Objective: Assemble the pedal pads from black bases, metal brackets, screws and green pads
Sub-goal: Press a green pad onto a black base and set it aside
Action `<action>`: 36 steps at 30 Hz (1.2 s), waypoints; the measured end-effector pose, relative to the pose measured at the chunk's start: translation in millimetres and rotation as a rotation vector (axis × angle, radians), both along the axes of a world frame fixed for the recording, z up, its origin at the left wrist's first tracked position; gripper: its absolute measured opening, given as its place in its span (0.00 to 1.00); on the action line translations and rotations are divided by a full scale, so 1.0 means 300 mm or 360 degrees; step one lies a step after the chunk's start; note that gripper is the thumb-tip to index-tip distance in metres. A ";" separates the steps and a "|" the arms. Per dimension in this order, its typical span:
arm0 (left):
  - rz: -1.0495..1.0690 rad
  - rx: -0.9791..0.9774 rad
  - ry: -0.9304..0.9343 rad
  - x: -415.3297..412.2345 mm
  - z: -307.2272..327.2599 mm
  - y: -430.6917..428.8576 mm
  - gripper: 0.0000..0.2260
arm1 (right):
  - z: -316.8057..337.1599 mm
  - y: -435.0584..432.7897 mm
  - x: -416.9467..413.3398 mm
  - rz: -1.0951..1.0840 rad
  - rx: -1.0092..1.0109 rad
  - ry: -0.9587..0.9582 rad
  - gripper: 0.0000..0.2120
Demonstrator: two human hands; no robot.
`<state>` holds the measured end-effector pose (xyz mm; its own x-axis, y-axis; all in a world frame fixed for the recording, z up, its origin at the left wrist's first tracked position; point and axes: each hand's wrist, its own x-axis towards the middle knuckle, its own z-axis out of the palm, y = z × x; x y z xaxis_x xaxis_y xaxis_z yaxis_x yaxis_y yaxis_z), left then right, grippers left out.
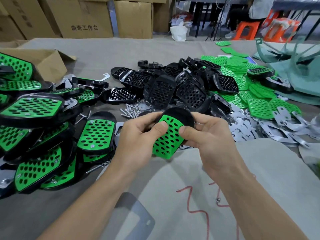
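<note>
My left hand (138, 137) and my right hand (206, 137) together hold one black base (180, 115) with a perforated green pad (167, 139) lying on it. Both thumbs press on the green pad, fingers curled behind the base. Behind my hands lies a heap of bare black bases (173, 85). Loose green pads (242, 75) are piled at the right. Flat metal brackets (259, 129) spread at the right of my hands. Screws and nuts (130, 110) lie just beyond my left hand. Finished pedal pads (43, 129) are stacked at the left.
An open cardboard box (46, 61) stands at the back left, with large cartons (83, 18) behind the table. Teal fabric and a basket frame (297, 63) crowd the far right. A lone nut (218, 199) lies on the cloth near my right forearm.
</note>
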<state>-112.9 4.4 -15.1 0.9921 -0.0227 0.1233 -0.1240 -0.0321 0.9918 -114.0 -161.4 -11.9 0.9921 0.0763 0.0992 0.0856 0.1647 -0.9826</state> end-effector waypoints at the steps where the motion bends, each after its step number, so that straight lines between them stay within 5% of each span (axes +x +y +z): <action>1: 0.0000 -0.0015 0.0007 -0.002 0.001 0.001 0.11 | 0.000 0.002 -0.003 0.0002 -0.0005 -0.0001 0.15; 14: 0.0156 0.0191 -0.0070 -0.016 -0.009 -0.011 0.06 | -0.020 0.032 -0.004 -0.0022 -0.0101 -0.0011 0.09; 20: 0.0250 0.0227 -0.0004 0.001 -0.019 -0.016 0.11 | -0.015 0.029 -0.008 0.0065 -0.0036 0.0030 0.08; 25: 0.0501 0.0029 0.0079 0.003 -0.028 -0.026 0.10 | -0.018 0.041 -0.017 0.0342 0.0105 0.0226 0.16; 36: -0.0439 -0.0335 0.0292 0.029 -0.027 0.035 0.17 | -0.020 -0.014 0.011 0.0061 0.0077 0.0179 0.16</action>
<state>-104.2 14.8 -23.3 0.9582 -0.2849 -0.0253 0.0806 0.1842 0.9796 -110.7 -165.7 -17.8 0.9936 0.1123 -0.0079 -0.0319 0.2132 -0.9765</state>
